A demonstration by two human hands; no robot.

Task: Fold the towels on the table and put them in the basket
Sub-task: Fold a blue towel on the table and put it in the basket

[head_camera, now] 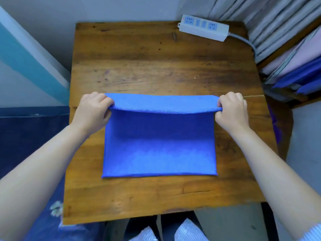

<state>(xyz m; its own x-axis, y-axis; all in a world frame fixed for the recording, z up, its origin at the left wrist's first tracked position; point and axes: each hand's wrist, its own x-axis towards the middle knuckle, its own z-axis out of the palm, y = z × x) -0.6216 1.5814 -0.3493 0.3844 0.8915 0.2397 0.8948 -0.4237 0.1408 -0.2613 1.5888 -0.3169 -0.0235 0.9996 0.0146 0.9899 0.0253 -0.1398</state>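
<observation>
My left hand [94, 111] pinches the far left corner of the blue towel [159, 146], which lies in the middle of the wooden table [156, 66]. My right hand [231, 111] pinches the far right corner. If one hand pulls faster, I think the fold becomes crooked.

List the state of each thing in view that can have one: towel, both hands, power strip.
towel: partly folded, far edge lifted off the table, near part lying flat
left hand: pinching the towel's far left corner
right hand: pinching the towel's far right corner
power strip: lying on the table's far right corner, nothing plugged in
</observation>
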